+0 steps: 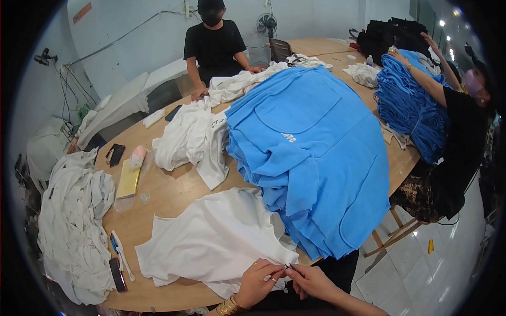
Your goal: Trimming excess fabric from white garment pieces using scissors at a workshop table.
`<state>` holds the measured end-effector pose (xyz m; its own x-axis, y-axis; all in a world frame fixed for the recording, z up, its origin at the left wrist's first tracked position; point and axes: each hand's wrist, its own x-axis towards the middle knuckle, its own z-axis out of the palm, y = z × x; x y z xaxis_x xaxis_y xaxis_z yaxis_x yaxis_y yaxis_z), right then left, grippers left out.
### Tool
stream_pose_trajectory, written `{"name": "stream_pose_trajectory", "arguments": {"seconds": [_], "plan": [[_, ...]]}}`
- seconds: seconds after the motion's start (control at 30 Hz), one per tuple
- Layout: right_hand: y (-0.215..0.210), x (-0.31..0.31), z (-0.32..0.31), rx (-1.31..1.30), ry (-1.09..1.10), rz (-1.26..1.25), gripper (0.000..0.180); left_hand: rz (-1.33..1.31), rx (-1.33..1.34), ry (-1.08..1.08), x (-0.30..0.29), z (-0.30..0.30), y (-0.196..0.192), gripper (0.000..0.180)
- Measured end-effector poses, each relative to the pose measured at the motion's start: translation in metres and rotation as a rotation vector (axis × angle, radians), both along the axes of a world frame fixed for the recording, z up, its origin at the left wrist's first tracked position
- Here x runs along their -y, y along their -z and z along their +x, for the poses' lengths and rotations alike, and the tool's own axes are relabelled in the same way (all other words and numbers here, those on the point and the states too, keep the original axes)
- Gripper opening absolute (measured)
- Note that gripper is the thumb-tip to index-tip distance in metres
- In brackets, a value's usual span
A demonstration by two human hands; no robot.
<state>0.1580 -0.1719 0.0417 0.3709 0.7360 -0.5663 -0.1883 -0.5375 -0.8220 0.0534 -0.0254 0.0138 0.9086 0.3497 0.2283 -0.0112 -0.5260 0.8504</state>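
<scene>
A white garment (211, 234) lies spread over the near edge of the table. My left hand (257, 283), with a gold bracelet at its wrist, is closed on the garment's edge, pinching the cloth. Close against it, my right hand (312, 282) is closed on a small dark tool (288, 266) with a thin tip, mostly hidden by the fingers, so its kind is unclear. The fingertips of both hands nearly meet at the garment's right corner. Just beyond them rises a tall stack of blue sweatshirts (321, 131), overlapping the table edge.
Piled white garments (79, 226) stand at left, beside a phone (117, 275) and a blue pen (113, 242). Beyond lie a yellow pad (128, 179) and crumpled white cloth (190, 137). One person (215, 47) works across the table; another (464, 121) handles blue garments (408, 100) at right.
</scene>
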Motion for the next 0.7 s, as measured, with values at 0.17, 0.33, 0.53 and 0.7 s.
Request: {"name": "stream_pose_trajectory", "arguments": {"seconds": [0.17, 0.33, 0.53, 0.7], "plan": [[0.002, -0.001, -0.004, 0.189, 0.038, -0.040, 0.032, 0.044, 0.042, 0.011, -0.001, 0.002, 0.000, 0.015], [0.014, 0.004, -0.007, 0.151, 0.230, 0.109, 0.029, 0.044, 0.025, 0.056, 0.008, -0.008, 0.007, 0.016], [-0.004, 0.008, 0.006, 0.140, 0.323, 0.173, 0.017, -0.170, -0.130, -0.112, 0.000, -0.012, 0.000, 0.011], [-0.009, 0.008, 0.007, 0.316, 0.234, 0.154, 0.015, -0.265, -0.149, -0.143, -0.012, -0.005, -0.012, 0.010]]}}
